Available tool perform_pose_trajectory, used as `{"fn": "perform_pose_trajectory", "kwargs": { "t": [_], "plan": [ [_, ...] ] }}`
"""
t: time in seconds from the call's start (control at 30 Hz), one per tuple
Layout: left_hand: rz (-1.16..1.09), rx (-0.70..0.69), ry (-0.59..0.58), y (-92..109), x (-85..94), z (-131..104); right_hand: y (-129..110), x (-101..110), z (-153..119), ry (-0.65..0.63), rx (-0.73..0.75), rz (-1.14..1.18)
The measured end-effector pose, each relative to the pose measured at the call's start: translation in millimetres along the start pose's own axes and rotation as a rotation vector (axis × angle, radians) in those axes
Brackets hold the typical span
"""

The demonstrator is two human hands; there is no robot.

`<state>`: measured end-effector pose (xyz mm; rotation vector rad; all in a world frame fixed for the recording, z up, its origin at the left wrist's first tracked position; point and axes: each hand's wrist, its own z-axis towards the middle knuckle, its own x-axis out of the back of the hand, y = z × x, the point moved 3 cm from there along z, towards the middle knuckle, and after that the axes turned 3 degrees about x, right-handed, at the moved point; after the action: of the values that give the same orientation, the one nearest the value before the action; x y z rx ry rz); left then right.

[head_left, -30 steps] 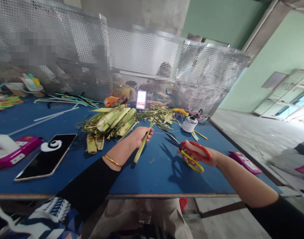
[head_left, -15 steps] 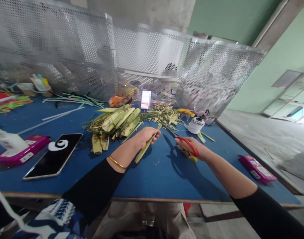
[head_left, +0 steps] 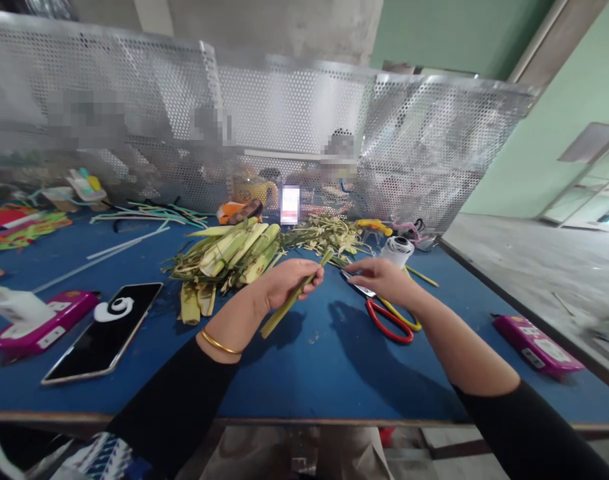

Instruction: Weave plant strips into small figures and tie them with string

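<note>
My left hand (head_left: pixel 295 283) is closed around a narrow strip of green husk (head_left: pixel 284 312), its wide end slanting down toward me and its tip just past the fingers. My right hand (head_left: pixel 374 275) is empty, fingers stretched forward and apart above a pair of scissors (head_left: pixel 388 320). The scissors, with one red and one yellow handle loop, lie on the blue table (head_left: pixel 309 373), blades pointing away to the left. Behind my left hand is a bundle of green husks (head_left: pixel 234 250). A heap of shredded trimmings (head_left: pixel 329 235) lies behind both hands.
A white spool (head_left: pixel 397 251) stands behind my right hand. At left are a black phone (head_left: pixel 104 333) and a magenta pack (head_left: pixel 49 323) with a white bottle on it; another magenta pack (head_left: pixel 537 343) lies at far right. A perforated metal screen (head_left: pixel 289 107) closes the back.
My right hand has let go of the scissors, which now lie on the table, and its fingers have spread. The left hand still holds the husk strip in nearly the same place.
</note>
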<state>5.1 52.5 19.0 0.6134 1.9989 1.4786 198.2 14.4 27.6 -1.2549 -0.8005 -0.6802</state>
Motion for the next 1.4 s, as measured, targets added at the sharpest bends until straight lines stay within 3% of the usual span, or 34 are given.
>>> {"fn": "perform_pose_trajectory", "kwargs": {
  "t": [0.1, 0.23, 0.37, 0.6, 0.73, 1.03, 1.2, 1.4],
  "plan": [
    [-0.037, -0.011, -0.055, -5, -3.6, 1, -16, -26, 13, -0.139, 0.075, 0.624],
    [-0.077, 0.014, -0.054, -11, -4.5, 4, -14, -54, 12, -0.122, 0.023, 0.878],
    [-0.121, 0.074, -0.021, -17, -8.2, 8, 0, -51, 8, -0.013, -0.058, 0.865],
    [-0.148, 0.059, 0.165, -23, -10.5, 10, 11, -27, 12, 0.166, 0.102, 0.601],
    [-0.084, 0.079, 0.128, -23, -11.9, 10, 16, -25, 15, 0.251, 0.124, 0.458],
    [0.010, 0.106, 0.027, -23, -15.4, 8, 17, -34, 16, 0.168, -0.142, 1.007],
    [0.079, 0.093, 0.012, -23, -17.7, 6, 14, -32, 14, 0.174, -0.228, 0.989],
    [0.266, 0.022, 0.094, -24, -17.4, 6, 15, -29, 13, 0.232, -0.134, 0.768]
  ]
}}
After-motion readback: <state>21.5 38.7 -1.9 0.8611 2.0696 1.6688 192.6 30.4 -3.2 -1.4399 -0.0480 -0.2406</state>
